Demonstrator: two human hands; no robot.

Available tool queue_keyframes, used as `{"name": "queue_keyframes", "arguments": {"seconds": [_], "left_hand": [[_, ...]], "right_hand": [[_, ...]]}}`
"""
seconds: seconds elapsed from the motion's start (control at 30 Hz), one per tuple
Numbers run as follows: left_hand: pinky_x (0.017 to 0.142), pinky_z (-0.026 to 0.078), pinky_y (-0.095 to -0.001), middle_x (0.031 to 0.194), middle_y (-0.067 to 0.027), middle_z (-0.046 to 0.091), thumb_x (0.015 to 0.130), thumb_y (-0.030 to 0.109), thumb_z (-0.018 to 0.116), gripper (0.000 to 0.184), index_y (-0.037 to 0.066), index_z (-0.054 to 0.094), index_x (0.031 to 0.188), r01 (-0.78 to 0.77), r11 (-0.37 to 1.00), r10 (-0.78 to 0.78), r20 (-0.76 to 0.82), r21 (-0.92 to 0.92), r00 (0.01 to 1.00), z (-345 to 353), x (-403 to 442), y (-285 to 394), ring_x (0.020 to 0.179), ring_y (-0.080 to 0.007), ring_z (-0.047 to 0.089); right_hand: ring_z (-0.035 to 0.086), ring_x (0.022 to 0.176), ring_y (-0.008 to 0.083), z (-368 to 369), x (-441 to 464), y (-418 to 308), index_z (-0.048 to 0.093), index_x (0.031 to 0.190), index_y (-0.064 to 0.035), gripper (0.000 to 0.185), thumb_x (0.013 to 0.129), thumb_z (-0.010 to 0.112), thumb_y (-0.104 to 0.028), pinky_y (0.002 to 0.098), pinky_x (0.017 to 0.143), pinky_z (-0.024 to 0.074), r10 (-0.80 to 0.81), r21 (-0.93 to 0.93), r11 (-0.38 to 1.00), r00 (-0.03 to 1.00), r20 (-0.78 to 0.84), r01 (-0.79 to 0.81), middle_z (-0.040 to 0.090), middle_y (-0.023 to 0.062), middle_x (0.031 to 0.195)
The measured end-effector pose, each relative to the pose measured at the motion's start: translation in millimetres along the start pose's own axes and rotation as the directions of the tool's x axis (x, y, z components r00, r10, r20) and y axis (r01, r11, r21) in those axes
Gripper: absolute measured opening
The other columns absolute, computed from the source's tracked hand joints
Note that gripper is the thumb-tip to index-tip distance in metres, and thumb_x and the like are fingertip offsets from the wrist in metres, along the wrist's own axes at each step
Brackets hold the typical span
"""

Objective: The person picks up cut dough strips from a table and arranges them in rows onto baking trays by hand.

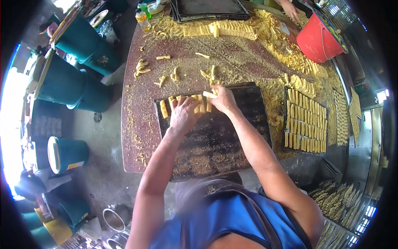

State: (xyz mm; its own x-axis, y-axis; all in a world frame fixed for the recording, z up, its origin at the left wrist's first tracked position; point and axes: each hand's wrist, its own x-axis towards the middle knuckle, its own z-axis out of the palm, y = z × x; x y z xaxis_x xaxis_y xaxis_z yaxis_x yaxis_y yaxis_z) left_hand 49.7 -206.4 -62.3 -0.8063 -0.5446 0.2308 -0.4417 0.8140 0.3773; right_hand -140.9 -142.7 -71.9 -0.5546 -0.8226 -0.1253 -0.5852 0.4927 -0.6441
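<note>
A dark baking tray (215, 141) lies at the table's near edge, with a short row of pale yellow dough sticks (164, 109) along its far side. My left hand (183, 114) rests over that row, fingers spread and touching the sticks. At the right end of the row, my right hand (224, 100) pinches one dough stick (210, 94) between thumb and fingers. Just beyond it, a few loose dough pieces (213, 73) lie on the table, partly behind my fingers.
Crumbs cover the brown table (137, 124). A filled tray of dough sticks (306, 120) sits at the right. Further off are a long row of cut dough (232, 30), stacked trays (209, 9), a red bucket (317, 41) and another person's hand (290, 10). Green bins (62, 83) line the left.
</note>
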Motion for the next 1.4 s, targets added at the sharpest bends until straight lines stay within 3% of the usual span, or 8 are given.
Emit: {"name": "queue_keyframes", "arguments": {"seconds": [0.23,0.43,0.6,0.83,0.97,1.13,1.27,1.4], "left_hand": [[0.103,0.034,-0.0481,0.118,-0.0016,0.065,0.072,0.028,0.083,0.046,0.015,0.07,0.115,-0.117,0.993,0.117,0.024,-0.003,0.993,8.2,7.7,0.9,0.119,-0.0234,0.053],[0.102,0.033,-0.0467,0.116,-0.0019,0.065,0.073,0.026,0.081,0.041,0.016,0.071,0.112,-0.199,0.975,0.194,-0.062,-0.103,0.979,21.0,18.4,2.0,0.117,-0.0229,0.053],[0.102,0.033,-0.0474,0.111,-0.0037,0.067,0.074,0.031,0.08,0.042,0.018,0.071,0.113,-0.209,0.977,0.211,0.064,-0.037,0.975,27.0,30.7,2.3,0.117,-0.023,0.054],[0.102,0.032,-0.047,0.108,-0.0026,0.067,0.07,0.033,0.083,0.044,0.012,0.071,0.107,-0.062,0.998,0.062,0.005,0.01,0.998,29.0,25.2,22.8,0.115,-0.0235,0.055],[0.103,0.032,-0.0465,0.11,-0.0041,0.066,0.069,0.033,0.084,0.045,0.013,0.071,0.107,0.047,0.999,-0.045,-0.079,0.023,0.996,28.7,29.1,48.4,0.114,-0.0244,0.055],[0.104,0.031,-0.0483,0.119,-0.0059,0.063,0.073,0.038,0.082,0.047,0.015,0.07,0.113,-0.012,1.0,0.011,-0.055,-0.024,0.998,44.1,50.6,78.1,0.119,-0.0269,0.052],[0.104,0.03,-0.0493,0.122,-0.0082,0.061,0.074,0.036,0.081,0.045,0.016,0.07,0.113,-0.034,0.999,0.034,-0.049,0.002,0.998,52.7,56.6,79.0,0.119,-0.0282,0.052],[0.102,0.031,-0.0488,0.111,-0.0061,0.065,0.073,0.033,0.08,0.041,0.014,0.07,0.109,-0.049,0.999,0.049,-0.037,0.016,0.998,42.3,51.0,62.9,0.114,-0.0257,0.055]], "right_hand": [[0.07,0.097,0.0322,-15.3,-16.1,6.2,0.066,0.111,-0.0077,0.042,0.075,0.076,-0.027,0.0408,0.084,0.0552,0.117,0.04,0.992,0.993,-0.018,-0.117,0.072,0.0176,0.1],[0.07,0.095,0.034,-7.3,-26.7,10.4,0.066,0.106,-0.0051,0.039,0.077,0.076,-0.029,0.0414,0.083,0.0554,0.101,-0.04,0.993,0.974,-0.204,-0.112,0.072,0.0193,0.098],[0.071,0.088,0.0298,-8.5,-14.9,7.4,0.066,0.101,-0.0021,0.041,0.074,0.082,-0.03,0.0382,0.078,0.0551,0.163,-0.169,0.968,0.976,-0.146,-0.188,0.073,0.0176,0.091],[0.071,0.093,0.031,-37.2,-8.4,27.0,0.07,0.102,-0.002,0.047,0.075,0.081,-0.038,0.0381,0.083,0.0557,0.032,0.072,0.997,0.997,0.073,-0.038,0.072,0.0191,0.094],[0.071,0.093,0.0317,-41.4,-8.3,41.6,0.067,0.108,-0.0036,0.047,0.077,0.08,-0.036,0.0387,0.082,0.0557,0.027,0.009,1.0,0.999,0.045,-0.027,0.072,0.0181,0.096],[0.065,0.107,0.0328,-52.9,-3.8,57.7,0.062,0.119,-0.0065,0.048,0.078,0.077,-0.027,0.0419,0.091,0.0531,0.022,-0.081,0.996,0.999,-0.029,-0.024,0.068,0.0178,0.113],[0.066,0.107,0.033,-63.6,-5.5,61.5,0.061,0.12,-0.0065,0.05,0.076,0.078,-0.025,0.0417,0.091,0.0533,0.051,-0.086,0.995,0.998,0.041,-0.048,0.069,0.0176,0.112],[0.068,0.1,0.0322,-43.5,-1.5,61.3,0.066,0.11,-0.0051,0.043,0.075,0.081,-0.025,0.0398,0.087,0.0542,0.111,0.161,0.979,0.991,0.071,-0.121,0.072,0.0162,0.102]]}}
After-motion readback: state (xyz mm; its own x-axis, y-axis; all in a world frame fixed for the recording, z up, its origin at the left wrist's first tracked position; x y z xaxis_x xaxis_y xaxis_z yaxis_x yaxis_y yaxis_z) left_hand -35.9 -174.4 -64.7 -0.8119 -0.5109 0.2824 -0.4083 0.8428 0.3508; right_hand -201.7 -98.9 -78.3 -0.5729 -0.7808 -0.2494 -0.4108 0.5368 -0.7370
